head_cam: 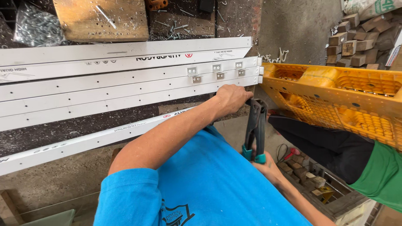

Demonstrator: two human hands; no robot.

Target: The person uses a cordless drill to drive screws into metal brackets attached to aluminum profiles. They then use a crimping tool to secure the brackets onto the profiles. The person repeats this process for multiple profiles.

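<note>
left hand [231,98]: closed, knuckles up, pressed on the end of the front white strip, right by the head of the riveter
right hand [264,164]: wrapped around the teal grip ends of the hand riveter [256,132], lower down near the blue shirt [201,184]
riveter: dark handles, standing abt upright, nose up at the strip edge just beside the left hand. can't tell if it's actually touching the metal
white strips [125,81]: several long alu profiles laid side by side across the counter [83,129], rows of small holes along them
brackets [215,72]: six small metal tabs in 2 rows near the right end of the strips, just above the left hand
screws bag [35,27]: clear bag, top left corner, well apart
wood block [102,19]: on the counter behind the strips, w/ a bolt lying on it
yellow crate [335,96]: plastic, to the right, next to the strip ends
other person: green sleeve [383,175] + dark trousers under the crate, lower right
</note>
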